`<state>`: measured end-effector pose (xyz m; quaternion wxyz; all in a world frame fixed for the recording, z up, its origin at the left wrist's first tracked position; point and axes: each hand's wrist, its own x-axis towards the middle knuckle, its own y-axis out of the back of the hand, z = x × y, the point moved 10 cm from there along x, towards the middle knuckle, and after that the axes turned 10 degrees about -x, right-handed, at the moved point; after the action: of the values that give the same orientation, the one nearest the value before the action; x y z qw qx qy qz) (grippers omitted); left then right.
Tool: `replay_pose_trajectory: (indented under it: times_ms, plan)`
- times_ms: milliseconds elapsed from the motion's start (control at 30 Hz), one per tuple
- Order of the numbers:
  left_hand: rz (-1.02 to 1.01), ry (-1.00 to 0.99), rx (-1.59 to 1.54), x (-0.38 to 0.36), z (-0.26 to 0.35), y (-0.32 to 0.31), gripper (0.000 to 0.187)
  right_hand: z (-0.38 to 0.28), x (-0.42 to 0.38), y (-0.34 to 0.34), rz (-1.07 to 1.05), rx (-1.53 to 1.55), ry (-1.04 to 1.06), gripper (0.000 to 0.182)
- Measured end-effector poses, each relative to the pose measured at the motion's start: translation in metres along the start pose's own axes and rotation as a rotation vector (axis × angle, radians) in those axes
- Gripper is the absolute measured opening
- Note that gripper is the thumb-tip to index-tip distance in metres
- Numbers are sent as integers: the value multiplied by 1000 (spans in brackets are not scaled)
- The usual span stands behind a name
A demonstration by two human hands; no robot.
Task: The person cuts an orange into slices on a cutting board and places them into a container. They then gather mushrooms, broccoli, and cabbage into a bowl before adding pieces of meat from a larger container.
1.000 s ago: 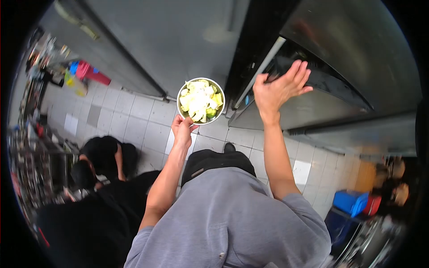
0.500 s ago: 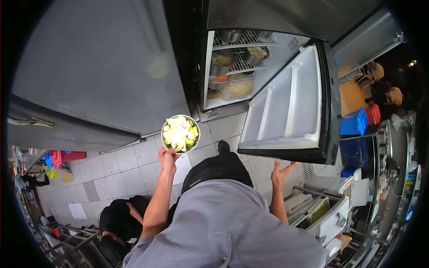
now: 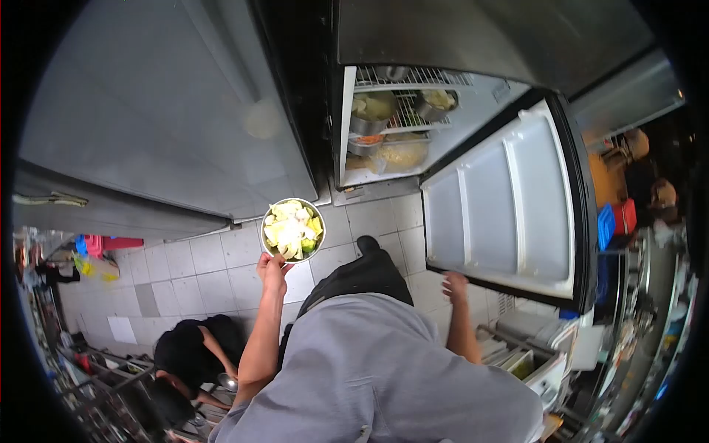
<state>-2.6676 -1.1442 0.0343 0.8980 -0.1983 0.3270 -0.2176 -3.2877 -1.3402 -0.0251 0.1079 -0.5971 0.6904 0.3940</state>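
Note:
A round metal bowl full of cut, pale yellow-green leafy vegetable pieces is held at its near rim by my left hand. My right hand holds nothing, its fingers loosely bent and apart, just below the near edge of the fridge door. That door stands wide open. Inside the fridge, wire shelves bear metal containers, among them a pot and a smaller pot of pale pieces. Lower down lies a clear bag of yellowish food.
A large grey steel cabinet rises at the left. At the lower left a co-worker in black bends down beside metal racks. White tiled floor lies below. Food containers stand at the lower right, with a red bin beyond the door.
The fridge door has swung wider, to the right. My right hand's fingers have bent inward from a more outstretched pose. The co-worker's arms now show more, near a small metal bowl.

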Motion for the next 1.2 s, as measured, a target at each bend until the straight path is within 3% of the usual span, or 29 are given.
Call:
replay_pose_trajectory:
  times_ms: [67, 100, 167, 200, 267, 333, 400, 500, 633, 700, 867, 1000, 1067, 1200]
  plan:
    - [34, -42, -45, -10, 0, -6, 22, -60, 55, -85, -163, -386, 474, 29]
    - [58, -59, -63, -13, 0, -6, 21, -110, 64, -123, -38, -370, 774, 31]
    - [97, -88, -68, -20, -4, -7, 17, -236, 22, -195, -159, -482, 1059, 32]
    - [123, -101, -81, -21, -6, -8, 17, -302, -28, -214, -172, -340, 1073, 26]
    - [164, -129, -122, -32, -8, -14, 16, -398, -57, -257, -156, -436, 1278, 34]
    - [199, -165, -184, -46, -9, -19, 16, -471, -72, -291, -125, -400, 1449, 37]
    - [234, -180, -236, -55, -19, -17, 19, -527, -76, -318, 22, -569, 1522, 45]
    - [307, -190, -271, -76, -20, -25, 21, -571, -41, -380, -242, -850, 1267, 56]
    - [392, -219, -266, -86, -17, -29, 19, -585, 63, -480, -271, -1088, 1366, 67]
    - [417, -215, -256, -89, -18, -30, 18, -582, 70, -506, -270, -1151, 1460, 72]
    - [482, -236, -266, -96, -24, -31, 17, -581, 36, -505, -170, -1282, 1359, 89]
    - [508, -240, -249, -99, -22, -31, 17, -582, 28, -507, -150, -1345, 1377, 81]
    - [511, -248, -244, -101, -20, -33, 17, -576, 81, -529, -197, -1405, 1387, 71]
    - [488, -258, -235, -102, -15, -34, 18, -580, 142, -538, -266, -1281, 1276, 69]
